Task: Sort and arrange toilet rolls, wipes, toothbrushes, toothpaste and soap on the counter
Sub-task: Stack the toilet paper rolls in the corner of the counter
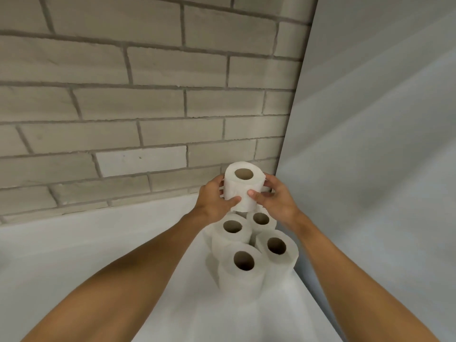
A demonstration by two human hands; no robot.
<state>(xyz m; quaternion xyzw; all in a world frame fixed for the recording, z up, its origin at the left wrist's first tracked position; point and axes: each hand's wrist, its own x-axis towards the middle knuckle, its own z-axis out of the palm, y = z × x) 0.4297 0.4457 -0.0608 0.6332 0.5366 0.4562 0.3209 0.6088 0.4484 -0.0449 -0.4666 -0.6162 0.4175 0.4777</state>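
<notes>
we've got both hands, left [214, 198] and right [274, 197], clamped round a roll [243, 187] above the stack [249, 250], prob to top it neatly

Left forearm [128, 280] and right forearm [350, 280] cut off at the bottom edge – 7 and 5 o'clock, fingers of left hand [213, 202] and right hand [276, 201] mostly hidden behind held toilet roll [243, 186], rearmost standing roll [261, 219] partly covered – its base unseen.
</notes>
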